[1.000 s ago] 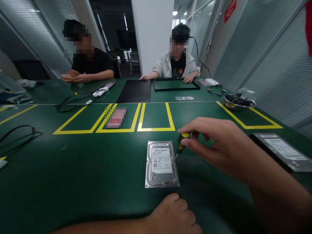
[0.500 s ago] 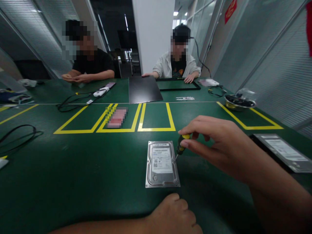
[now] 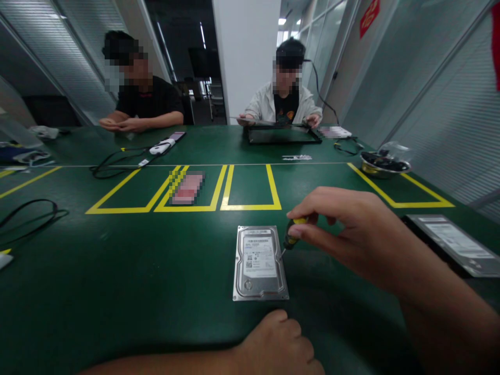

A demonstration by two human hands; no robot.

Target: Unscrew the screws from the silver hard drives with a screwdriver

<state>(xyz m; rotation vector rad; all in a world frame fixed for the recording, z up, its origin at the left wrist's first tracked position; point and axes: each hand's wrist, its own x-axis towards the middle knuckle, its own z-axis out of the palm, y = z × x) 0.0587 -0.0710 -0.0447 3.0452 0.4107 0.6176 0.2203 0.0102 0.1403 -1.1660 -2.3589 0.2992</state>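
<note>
A silver hard drive [image 3: 261, 263] with a white label lies flat on the green table [image 3: 156, 281], in front of me at the middle. My right hand [image 3: 336, 221] pinches a short screwdriver [image 3: 292, 233] with a dark and yellow handle. Its thin tip touches the drive's right edge, about halfway down. My left hand [image 3: 281, 344] rests on the table just below the drive, its fingers curled into a loose fist; whether anything is inside it is hidden.
At the right lies another drive [image 3: 457, 245]. A metal bowl [image 3: 385, 164] of dark parts stands behind it. Yellow tape outlines [image 3: 250, 207] and a phone [image 3: 188, 188] are ahead. Across the table sit two people, one handling a black frame [image 3: 285, 135]. Cables [image 3: 31, 208] lie left.
The person across the table has tilted and drawn back the dark panel towards the black frame. My hands and the drive look almost unmoved; the screwdriver handle has shifted very slightly.
</note>
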